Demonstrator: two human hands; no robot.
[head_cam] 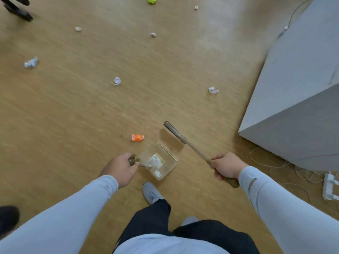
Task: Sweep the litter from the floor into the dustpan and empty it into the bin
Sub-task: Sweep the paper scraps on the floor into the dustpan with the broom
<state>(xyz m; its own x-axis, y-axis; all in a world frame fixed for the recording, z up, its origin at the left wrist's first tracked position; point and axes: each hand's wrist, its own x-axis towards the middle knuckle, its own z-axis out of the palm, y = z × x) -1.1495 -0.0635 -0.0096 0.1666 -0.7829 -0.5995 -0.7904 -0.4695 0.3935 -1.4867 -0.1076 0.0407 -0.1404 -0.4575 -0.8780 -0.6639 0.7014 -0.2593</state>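
Two hands grip tools: left hand [120, 168] the clear dustpan [158, 161], right hand [226, 166] the brush [175, 132].

Soft even daylight, pale glare on the floor [211, 39] upper right, slight motion blur, wide-angle edge bending

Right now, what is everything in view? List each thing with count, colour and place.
dustpan: one, clear, low over the floor in front of the feet, scraps inside
broom: one, brown handle, grey head, right of the dustpan
orange wrapper: one, floor just left of the dustpan
green wrapper: one, floor, top edge
paper scraps: seven, white, scattered on the floor
floor: tan wood
cabinet: one, grey, right
cables: thin white, floor by the cabinet
power strip: one, white, far right
shoes: two, grey
left hand: grips the dustpan's handle
right hand: grips the broom's handle
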